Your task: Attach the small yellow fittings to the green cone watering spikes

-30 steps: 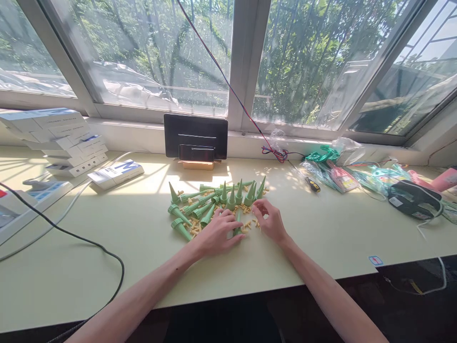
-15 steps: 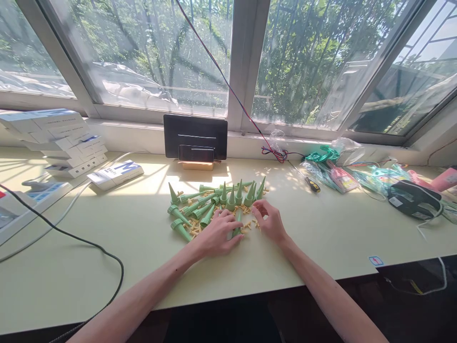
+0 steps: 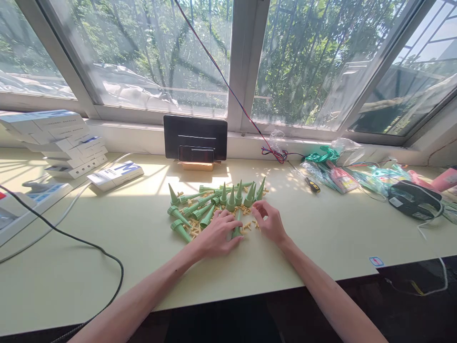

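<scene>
Several green plastic plant watering spikes [image 3: 202,209] lie in a heap on the table, with a few standing point-up [image 3: 231,200] along its back right. Among them are scattered small tan T-shaped plastic pieces [image 3: 247,226]. My left hand [image 3: 222,233] curls at the front of the heap, thumb and fingers closed around one upright green spike [image 3: 238,224]. To its right, my right hand [image 3: 269,219] has thumb and forefinger pinched together over the tan pieces. Whatever sits between those fingertips is too small to make out.
Behind the heap stands a black tablet [image 3: 195,136] with a phone on a wooden stand. Stacked white boxes [image 3: 67,138], a power strip [image 3: 39,200] and a black cable [image 3: 96,245] occupy the left. Bagged items, a yellow-black tool [image 3: 313,185] and a black case [image 3: 414,200] lie right.
</scene>
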The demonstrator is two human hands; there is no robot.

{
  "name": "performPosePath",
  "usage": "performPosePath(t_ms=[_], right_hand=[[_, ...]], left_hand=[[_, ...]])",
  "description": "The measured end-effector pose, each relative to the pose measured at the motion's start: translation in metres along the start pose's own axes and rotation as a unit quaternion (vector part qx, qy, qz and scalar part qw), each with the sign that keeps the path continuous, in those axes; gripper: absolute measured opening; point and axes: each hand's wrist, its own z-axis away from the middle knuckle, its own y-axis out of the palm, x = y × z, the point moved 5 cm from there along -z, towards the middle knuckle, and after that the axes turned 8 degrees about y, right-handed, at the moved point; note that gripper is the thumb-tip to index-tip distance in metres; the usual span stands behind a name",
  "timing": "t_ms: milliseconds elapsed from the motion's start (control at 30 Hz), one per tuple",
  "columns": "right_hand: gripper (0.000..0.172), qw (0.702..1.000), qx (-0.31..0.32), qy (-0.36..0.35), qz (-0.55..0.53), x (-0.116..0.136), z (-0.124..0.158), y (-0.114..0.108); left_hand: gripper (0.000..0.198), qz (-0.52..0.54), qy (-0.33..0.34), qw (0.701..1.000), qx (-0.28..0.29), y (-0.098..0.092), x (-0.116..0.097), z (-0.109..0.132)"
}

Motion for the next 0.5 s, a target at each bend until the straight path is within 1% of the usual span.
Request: performPosePath(t_ms=[200,500], right_hand=[[0.014,1.0,-0.003,-0.002,0.003,-0.0004,-0.0002,-0.0008],[0.014,1.0,-0.005,0.002,0.004,-0.0005,-0.0001,-0.0006]], left_hand=[[0.029,0.008,0.009,1.0,-0.007,0.0005,0.0011,0.0003],[0.028,0.009,0.012,1.0,-0.01,0.001,0.0023,0.0005]])
